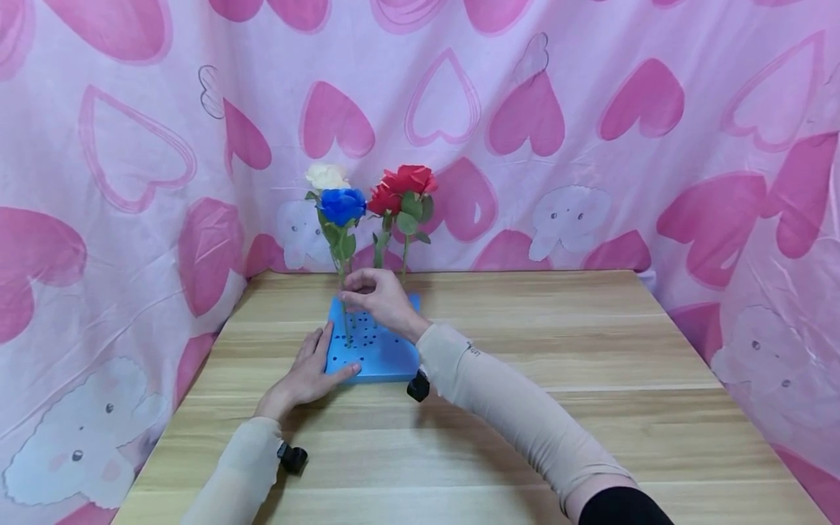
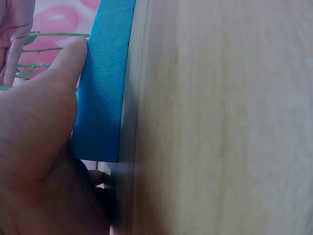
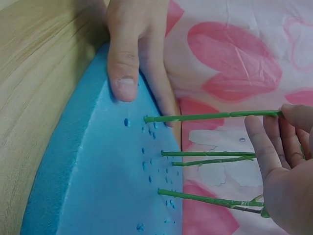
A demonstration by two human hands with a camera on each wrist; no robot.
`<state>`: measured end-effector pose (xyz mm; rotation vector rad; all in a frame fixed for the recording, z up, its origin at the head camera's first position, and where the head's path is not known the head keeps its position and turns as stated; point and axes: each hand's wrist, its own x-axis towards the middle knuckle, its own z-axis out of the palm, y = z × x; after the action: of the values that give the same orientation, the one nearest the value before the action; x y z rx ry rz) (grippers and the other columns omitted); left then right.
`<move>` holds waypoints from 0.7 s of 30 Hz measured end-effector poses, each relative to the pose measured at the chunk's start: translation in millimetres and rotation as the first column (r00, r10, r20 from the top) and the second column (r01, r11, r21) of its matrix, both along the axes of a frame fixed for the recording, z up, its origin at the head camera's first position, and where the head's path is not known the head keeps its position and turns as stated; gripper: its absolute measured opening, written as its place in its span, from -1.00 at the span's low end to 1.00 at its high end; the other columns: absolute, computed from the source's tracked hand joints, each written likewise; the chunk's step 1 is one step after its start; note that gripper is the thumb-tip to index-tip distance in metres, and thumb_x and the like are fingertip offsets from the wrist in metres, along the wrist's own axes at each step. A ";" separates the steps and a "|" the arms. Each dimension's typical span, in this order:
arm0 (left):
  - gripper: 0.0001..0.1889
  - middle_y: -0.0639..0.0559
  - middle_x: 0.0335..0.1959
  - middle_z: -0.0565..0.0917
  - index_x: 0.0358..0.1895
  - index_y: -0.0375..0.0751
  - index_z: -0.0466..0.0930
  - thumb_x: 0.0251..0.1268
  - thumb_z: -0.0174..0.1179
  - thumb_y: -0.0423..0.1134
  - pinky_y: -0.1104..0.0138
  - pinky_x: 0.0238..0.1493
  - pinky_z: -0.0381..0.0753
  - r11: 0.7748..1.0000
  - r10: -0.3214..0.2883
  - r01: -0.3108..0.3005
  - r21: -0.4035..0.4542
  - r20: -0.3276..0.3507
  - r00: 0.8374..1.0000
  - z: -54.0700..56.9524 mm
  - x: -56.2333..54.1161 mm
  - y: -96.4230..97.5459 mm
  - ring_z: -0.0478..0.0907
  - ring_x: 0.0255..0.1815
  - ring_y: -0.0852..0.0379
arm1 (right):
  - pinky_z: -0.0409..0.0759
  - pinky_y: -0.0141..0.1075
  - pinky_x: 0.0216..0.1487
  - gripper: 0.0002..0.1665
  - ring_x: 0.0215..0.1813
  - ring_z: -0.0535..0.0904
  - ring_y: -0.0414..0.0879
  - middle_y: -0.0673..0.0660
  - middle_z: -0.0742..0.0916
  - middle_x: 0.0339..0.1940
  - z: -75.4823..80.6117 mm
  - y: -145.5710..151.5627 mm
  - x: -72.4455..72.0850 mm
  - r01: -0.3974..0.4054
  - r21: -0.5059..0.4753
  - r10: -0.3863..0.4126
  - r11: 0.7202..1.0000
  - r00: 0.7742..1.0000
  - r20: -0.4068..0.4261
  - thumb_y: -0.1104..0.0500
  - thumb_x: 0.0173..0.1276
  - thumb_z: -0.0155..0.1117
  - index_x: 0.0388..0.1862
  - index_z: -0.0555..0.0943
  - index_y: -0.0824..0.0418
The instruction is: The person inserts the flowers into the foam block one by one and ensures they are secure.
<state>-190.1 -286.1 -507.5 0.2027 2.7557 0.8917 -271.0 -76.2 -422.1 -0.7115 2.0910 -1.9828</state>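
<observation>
A blue foam board (image 1: 387, 361) with several small holes lies on the table. In it stand a blue rose (image 1: 343, 206), a white rose (image 1: 326, 175) and red roses (image 1: 412, 179), all upright. My right hand (image 1: 383, 299) pinches the stem of the blue rose between thumb and fingers; in the right wrist view the lower end of this green stem (image 3: 205, 117) sits in a hole. My left hand (image 1: 311, 372) rests on the board's near left corner, its thumb (image 3: 124, 73) pressing the top and its straight fingers lying along the left side.
The wooden table (image 1: 558, 350) extends to the right and in front of the board. Behind it and at both sides hangs a pink curtain (image 1: 420, 95) with hearts. The other stems (image 3: 210, 198) stand close to my right hand.
</observation>
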 end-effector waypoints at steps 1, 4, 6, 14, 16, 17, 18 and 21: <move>0.30 -0.47 0.84 -0.30 0.86 -0.15 -0.48 0.53 0.17 0.50 -0.46 0.72 -0.23 1.000 -0.001 0.001 0.003 -0.003 1.000 0.1 0.1 0.1 -0.42 0.84 -0.50 | 0.88 -0.09 0.08 -0.77 0.00 0.85 -0.02 0.16 0.84 -0.03 -0.9 -0.1 0.1 0.005 0.009 -0.005 1.000 1.000 -0.003 0.29 0.58 0.49 0.14 0.76 0.30; 0.32 -0.50 0.83 -0.31 0.85 -0.17 -0.47 0.51 0.18 0.51 -0.49 0.71 -0.24 1.000 -0.007 0.007 0.016 -0.011 1.000 -0.1 0.6 -0.1 -0.42 0.83 -0.52 | 0.88 -0.03 0.10 -0.76 -0.03 0.85 -0.03 0.14 0.84 -0.06 -3.3 -0.3 0.4 0.018 0.034 -0.018 0.999 1.000 -0.014 0.28 0.56 0.51 0.13 0.78 0.31; 0.32 -0.51 0.83 -0.28 0.86 -0.14 -0.46 0.49 0.19 0.54 -0.52 0.69 -0.22 1.000 -0.008 0.009 0.028 -0.026 1.000 -4.5 -1.5 -1.9 -0.40 0.83 -0.53 | 0.86 0.04 0.14 -0.74 -0.06 0.85 -0.04 0.13 0.85 -0.07 -4.2 -0.3 0.6 0.022 0.048 -0.022 0.999 1.000 -0.017 0.26 0.55 0.53 0.14 0.79 0.32; 0.32 -0.55 0.81 -0.28 0.85 -0.21 -0.44 0.50 0.20 0.51 -0.53 0.68 -0.22 0.999 -0.009 0.010 0.042 -0.024 1.000 4.9 -1.0 0.0 -0.39 0.82 -0.55 | 0.87 -0.22 0.04 -0.80 -0.07 0.86 -0.10 0.00 0.89 -0.13 -1.9 -0.1 1.6 0.070 0.102 -0.064 0.992 0.996 -0.061 0.17 0.50 0.60 0.04 0.86 0.17; 0.32 -0.52 0.82 -0.29 0.85 -0.20 -0.44 0.50 0.20 0.51 -0.52 0.69 -0.21 0.999 -0.007 0.007 0.037 -0.021 1.000 5.7 -1.6 0.0 -0.39 0.83 -0.53 | 0.85 -0.27 0.03 -0.81 -0.05 0.85 -0.13 -0.04 0.89 -0.14 -1.7 0.0 1.9 0.084 0.117 -0.076 0.990 0.995 -0.070 0.14 0.50 0.62 0.03 0.87 0.13; 0.32 -0.52 0.82 -0.29 0.85 -0.19 -0.45 0.51 0.20 0.51 -0.52 0.69 -0.21 0.999 -0.007 0.007 0.032 -0.018 1.000 5.6 -1.7 0.0 -0.39 0.83 -0.54 | 0.85 -0.28 0.03 -0.82 -0.05 0.85 -0.14 -0.06 0.89 -0.14 -1.9 0.2 2.2 0.088 0.126 -0.080 0.988 0.994 -0.069 0.13 0.49 0.62 0.02 0.88 0.10; 0.32 -0.51 0.82 -0.30 0.85 -0.18 -0.46 0.51 0.19 0.51 -0.51 0.70 -0.22 1.000 -0.006 0.007 0.026 -0.012 1.000 5.2 -1.7 -0.3 -0.40 0.83 -0.53 | 0.84 -0.28 0.04 -0.81 -0.05 0.84 -0.14 -0.07 0.89 -0.14 -2.4 0.3 2.7 0.090 0.134 -0.081 0.987 0.994 -0.067 0.12 0.49 0.62 0.02 0.88 0.10; 0.31 -0.48 0.83 -0.32 0.85 -0.15 -0.49 0.53 0.18 0.50 -0.48 0.72 -0.24 1.000 -0.004 0.004 0.015 0.005 1.000 3.3 -0.6 -1.4 -0.44 0.84 -0.50 | 0.84 -0.25 0.06 -0.76 -0.04 0.84 -0.12 -0.07 0.89 -0.15 -5.6 0.5 4.5 0.086 0.140 -0.079 0.986 0.995 -0.057 0.10 0.49 0.63 0.06 0.88 0.14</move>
<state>-190.7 -287.5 -504.3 0.2086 2.7435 0.9113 -266.5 -75.6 -427.7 -0.6653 2.2998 -1.8504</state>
